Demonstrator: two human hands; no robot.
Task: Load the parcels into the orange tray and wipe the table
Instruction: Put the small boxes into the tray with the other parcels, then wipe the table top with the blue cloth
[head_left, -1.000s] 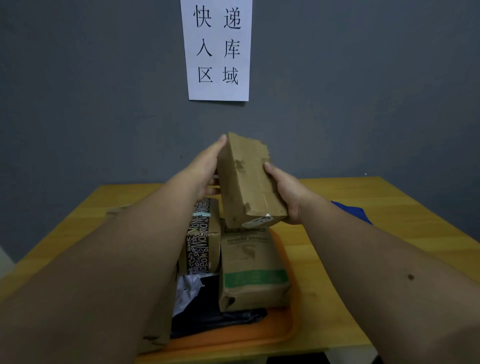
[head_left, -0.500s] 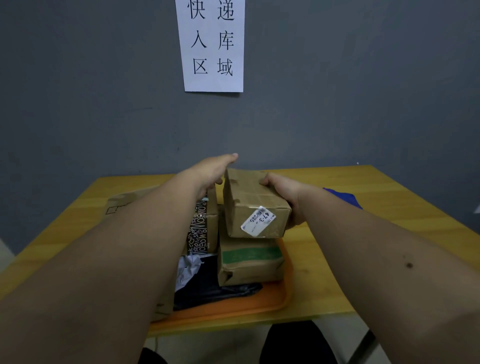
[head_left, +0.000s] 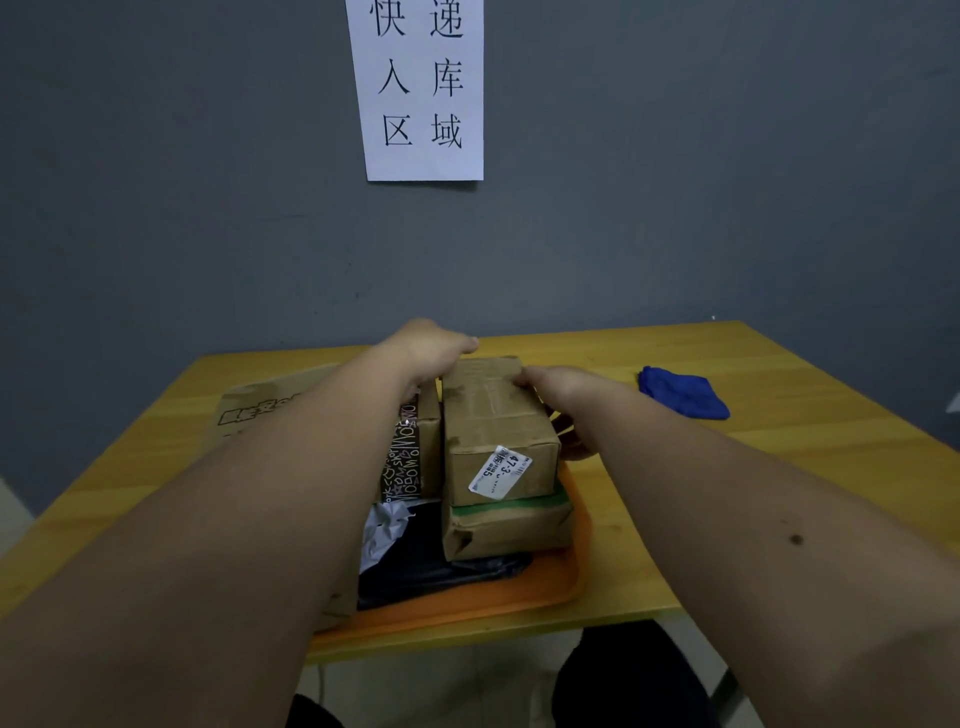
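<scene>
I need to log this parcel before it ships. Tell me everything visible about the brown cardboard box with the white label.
The brown cardboard box with the white label is oblong, taped and creased. Its label, on the near end, reads "47-3". It lies flat on a green-striped cardboard parcel in the orange plastic tray, beside a black patterned carton. The left hand touches its far left corner; the right hand holds its right side.

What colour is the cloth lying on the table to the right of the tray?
Blue. The cloth lies crumpled on the yellow wooden table; the head view shows it plainly.
</scene>
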